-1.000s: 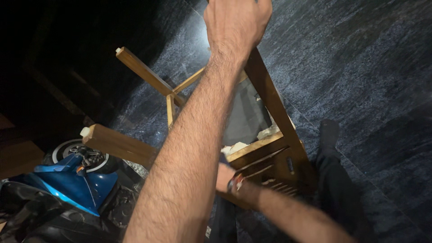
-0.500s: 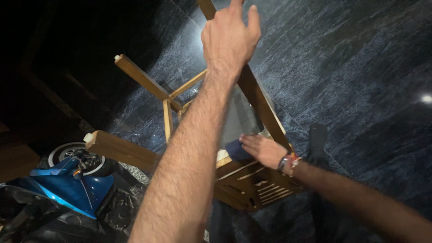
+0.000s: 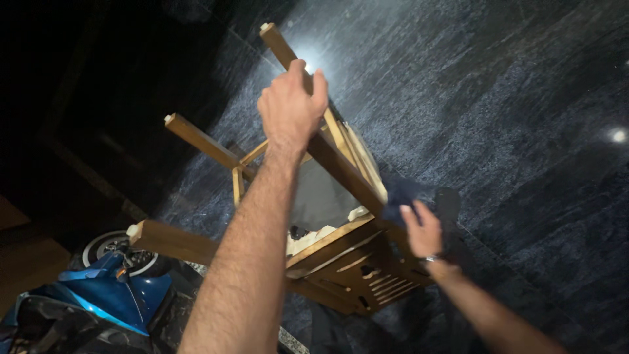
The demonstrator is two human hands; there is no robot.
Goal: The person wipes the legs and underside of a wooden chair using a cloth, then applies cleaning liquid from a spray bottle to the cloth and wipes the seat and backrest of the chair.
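From the head camera, a wooden chair (image 3: 341, 252) lay tipped over on the dark polished floor (image 3: 524, 98), its legs pointing up and out. The left hand (image 3: 291, 108) was wrapped tight around the uppermost leg (image 3: 288, 56). The right hand (image 3: 422, 231), fingers spread, pressed a dark blue cloth (image 3: 400, 193) against the chair frame near the seat edge. The left forearm crossed in front of the seat underside, hiding part of it. A blue ride-on toy vehicle (image 3: 105, 298) sat just beside the lowest leg (image 3: 173, 241), at lower left.
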